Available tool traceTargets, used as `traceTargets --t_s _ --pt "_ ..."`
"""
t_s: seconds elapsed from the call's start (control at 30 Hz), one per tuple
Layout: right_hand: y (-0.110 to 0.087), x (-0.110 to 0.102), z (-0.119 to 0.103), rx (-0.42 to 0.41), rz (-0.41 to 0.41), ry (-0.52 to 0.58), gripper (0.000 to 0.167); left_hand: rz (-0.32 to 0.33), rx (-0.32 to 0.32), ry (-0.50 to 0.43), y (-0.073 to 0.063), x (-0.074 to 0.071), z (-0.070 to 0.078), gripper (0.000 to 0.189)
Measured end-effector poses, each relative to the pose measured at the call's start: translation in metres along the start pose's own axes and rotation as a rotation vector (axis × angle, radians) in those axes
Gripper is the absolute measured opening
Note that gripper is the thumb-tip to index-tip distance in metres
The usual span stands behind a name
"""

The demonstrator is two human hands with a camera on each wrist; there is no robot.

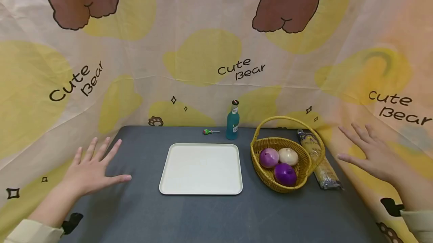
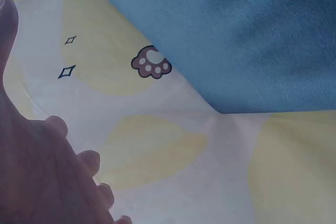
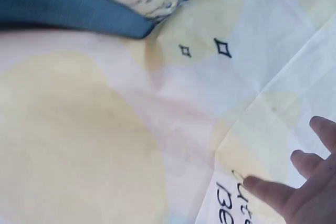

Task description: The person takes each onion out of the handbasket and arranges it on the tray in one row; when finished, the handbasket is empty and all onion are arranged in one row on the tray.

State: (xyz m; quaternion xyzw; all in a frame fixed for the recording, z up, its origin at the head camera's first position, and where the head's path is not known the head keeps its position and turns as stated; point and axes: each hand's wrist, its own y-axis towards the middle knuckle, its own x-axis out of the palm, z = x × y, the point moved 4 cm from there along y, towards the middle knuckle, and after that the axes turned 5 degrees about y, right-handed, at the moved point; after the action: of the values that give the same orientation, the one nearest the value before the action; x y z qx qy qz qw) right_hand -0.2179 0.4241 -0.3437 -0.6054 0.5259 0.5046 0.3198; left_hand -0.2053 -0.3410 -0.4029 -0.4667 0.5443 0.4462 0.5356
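Fingers spread, my left hand (image 1: 89,173) hovers over the left side of the table and holds nothing. My right hand (image 1: 379,156) is likewise spread in the air, to the right of a long printed bag (image 1: 326,171) of pale food. Beside that bag stands a yellow wicker basket (image 1: 267,183) with a tall handle, holding a light purple onion (image 1: 269,158), a white onion (image 1: 288,156) and a dark purple onion (image 1: 285,174). A white rectangular tray (image 1: 201,169) lies mid-table. Neither hand touches any of these things.
Behind the tray stand a blue-green bottle (image 1: 232,121) with a dark cap and a green-wrapped lollipop (image 1: 207,132) lying on its side. A printed cloth (image 1: 203,59) hangs at the back and both sides of the dark grey table (image 1: 203,216).
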Motion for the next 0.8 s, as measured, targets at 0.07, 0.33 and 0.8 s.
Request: traceTargets --t_s 0.07,0.33,0.8 --pt "-0.001 0.0 -0.003 -0.018 0.015 0.064 0.088 0.018 0.003 -0.025 0.0 0.0 0.002 0.12" --pt "-0.007 0.0 -0.023 -0.046 0.192 0.196 0.082 0.109 0.032 -0.128 0.002 0.005 0.015 0.121" --pt "-0.017 0.019 -0.084 -0.402 0.654 0.358 0.061 0.149 0.024 -0.445 0.011 0.034 0.039 0.114"
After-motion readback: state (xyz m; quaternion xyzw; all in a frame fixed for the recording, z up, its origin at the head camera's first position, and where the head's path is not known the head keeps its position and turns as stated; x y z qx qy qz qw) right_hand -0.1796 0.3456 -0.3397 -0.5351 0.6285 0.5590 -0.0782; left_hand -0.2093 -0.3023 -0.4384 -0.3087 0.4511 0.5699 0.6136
